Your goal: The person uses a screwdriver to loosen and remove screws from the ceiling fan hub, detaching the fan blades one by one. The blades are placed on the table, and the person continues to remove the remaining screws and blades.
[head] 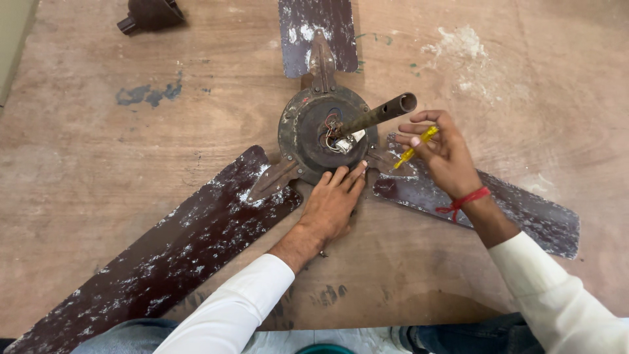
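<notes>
An old brown ceiling fan lies on a wooden floor, its round motor hub [308,128] in the middle with exposed wires [335,131] and a rusty down rod [383,113] sticking up to the right. Three worn dark blades spread out: far [318,33], near left [164,262], right [517,210]. My left hand [331,203] rests flat against the hub's near edge, fingers together. My right hand [445,154] holds a yellow-handled screwdriver [416,147] just right of the hub, above the right blade's bracket. A red thread is tied round that wrist.
A dark metal cup-shaped fan cover [149,13] lies at the far left. White plaster smears [462,49] and blue paint marks [147,94] stain the floor. My knees in jeans [458,334] are at the near edge.
</notes>
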